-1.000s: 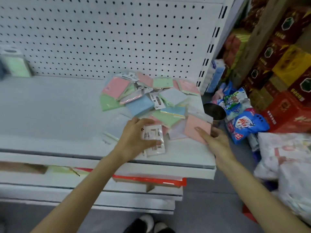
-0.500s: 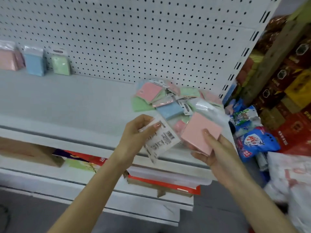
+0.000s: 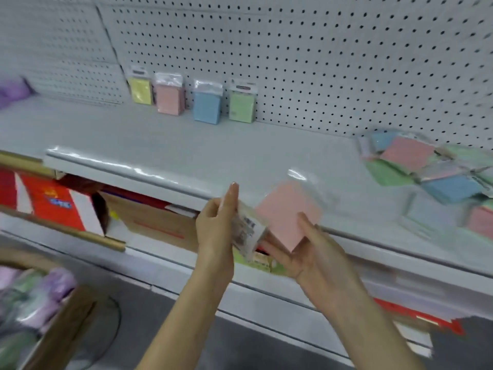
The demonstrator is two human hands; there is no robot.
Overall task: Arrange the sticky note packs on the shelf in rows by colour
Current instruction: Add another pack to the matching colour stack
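My right hand grips a pink sticky note pack in clear wrap, held in front of the shelf edge. My left hand holds another pack with its white barcode label side showing, right beside the pink one. Against the pegboard stand a yellow pack, a pink pack, a blue pack and a green pack, side by side. A loose pile of mixed-colour packs lies on the white shelf at the right.
A lower shelf holds red and brown cartons. A cardboard box with soft purple and green packets sits on the floor at bottom left. Something purple lies at the shelf's far left.
The view has swung left, bringing the standing row of packs to the centre and the pile to the right. Both hands moved left along the shelf edge, still holding their packs.
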